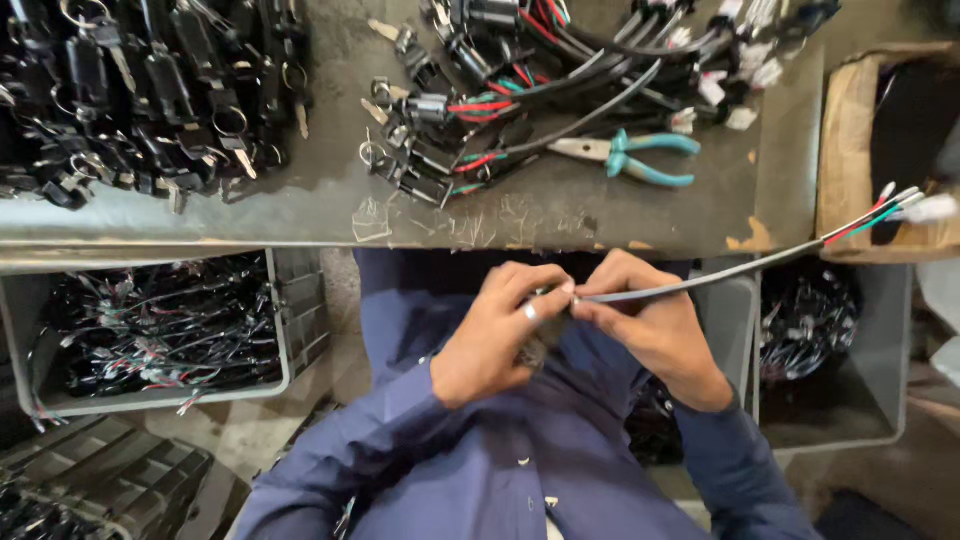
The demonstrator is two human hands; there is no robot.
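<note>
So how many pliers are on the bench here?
1: teal-handled pliers lie on the bench beside the wire bundles. More could be hidden under those.

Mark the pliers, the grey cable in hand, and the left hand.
pliers (622, 155), head view, pivot between teal handles.
grey cable (700, 283), head view, mid-sheath.
left hand (495, 335), head view, back of hand.

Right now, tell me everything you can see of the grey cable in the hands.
The grey cable is a thin, flexible, sheathed lead, seemingly plastic-jacketed. Its near end is pinched between the fingertips of the left hand and right hand over the lap. It runs up and right below the table edge, where red, green, black and white wires fan out, ending at a white connector.
</note>
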